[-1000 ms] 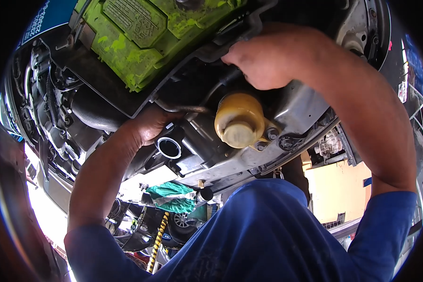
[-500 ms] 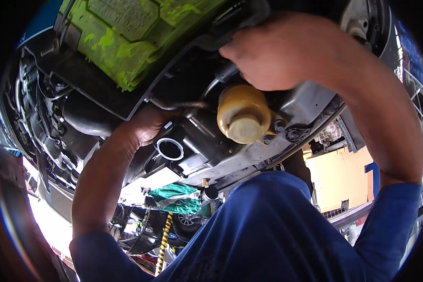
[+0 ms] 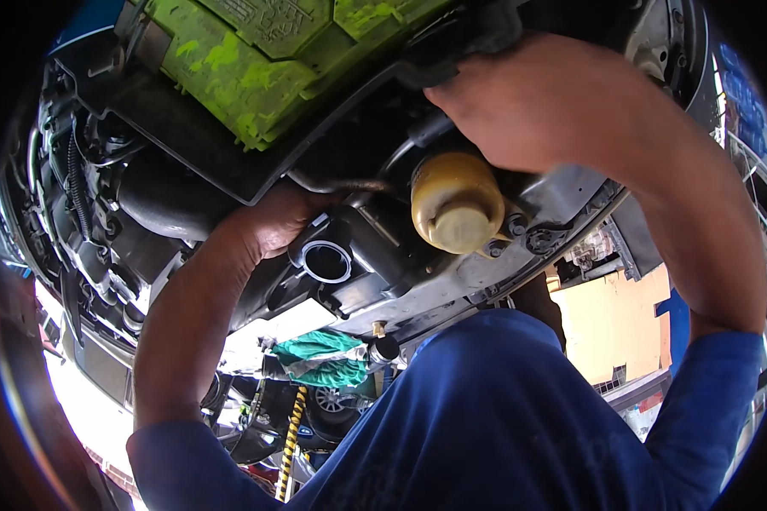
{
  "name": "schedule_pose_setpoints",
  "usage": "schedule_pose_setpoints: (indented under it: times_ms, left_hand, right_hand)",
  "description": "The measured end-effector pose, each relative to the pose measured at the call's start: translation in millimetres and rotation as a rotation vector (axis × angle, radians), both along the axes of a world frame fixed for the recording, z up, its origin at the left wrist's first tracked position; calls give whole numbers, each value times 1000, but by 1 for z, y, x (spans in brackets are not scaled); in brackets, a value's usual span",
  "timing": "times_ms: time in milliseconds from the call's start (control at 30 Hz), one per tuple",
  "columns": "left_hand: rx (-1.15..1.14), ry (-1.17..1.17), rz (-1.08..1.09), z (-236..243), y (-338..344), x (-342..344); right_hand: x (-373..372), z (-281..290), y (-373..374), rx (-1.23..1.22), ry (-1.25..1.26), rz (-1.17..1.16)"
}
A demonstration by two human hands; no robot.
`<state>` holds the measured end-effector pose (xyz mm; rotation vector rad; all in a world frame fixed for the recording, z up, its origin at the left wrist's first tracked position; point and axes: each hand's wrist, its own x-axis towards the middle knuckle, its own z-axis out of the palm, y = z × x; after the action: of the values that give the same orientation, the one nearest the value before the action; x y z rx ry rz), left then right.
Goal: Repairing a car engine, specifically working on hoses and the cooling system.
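Observation:
My right hand (image 3: 511,106) is up in the engine bay at the edge of the black tray (image 3: 187,157) under a lime-green battery (image 3: 239,81), fingers curled round something hidden. My left hand (image 3: 273,228) reaches beneath a bent metal pipe (image 3: 332,182), beside a black housing (image 3: 379,255) with an open round port (image 3: 325,260); its fingers are out of sight. A yellowish reservoir (image 3: 456,204) with a pale cap sits between my hands, bolted by a bracket to a silver frame rail.
Black hoses (image 3: 158,204) and parts fill the left of the engine bay. Below are a green cloth (image 3: 320,358), a yellow-and-black striped post (image 3: 291,430) and a car wheel (image 3: 332,399). A beige panel (image 3: 605,324) stands at the right. My blue-clothed body occupies the lower middle.
My right hand has shifted slightly to the right in the picture, along with the surrounding parts as the view moves a little. My left hand stays beneath the pipe.

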<state>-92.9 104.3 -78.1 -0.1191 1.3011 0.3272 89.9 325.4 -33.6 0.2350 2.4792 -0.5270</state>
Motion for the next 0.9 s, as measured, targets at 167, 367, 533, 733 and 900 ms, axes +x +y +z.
schedule_pose_setpoints:
  times_ms: [167,367,533,733,900]
  left_hand:
    - [-48,-30,105,-4,-2,-2]
    - [68,37,-32,-2,-3,2]
    - [-33,-57,95,0,0,0]
    - [72,-108,50,1,1,-2]
    - [-50,-85,85,-1,2,-1]
  right_hand:
    - [-20,-12,-4,-4,-174,82]
    - [-1,5,3,-2,-72,64]
    - [-13,-17,-3,-17,-218,108]
    - [1,-5,3,-7,-111,118]
    - [-23,-26,-8,-25,-230,146]
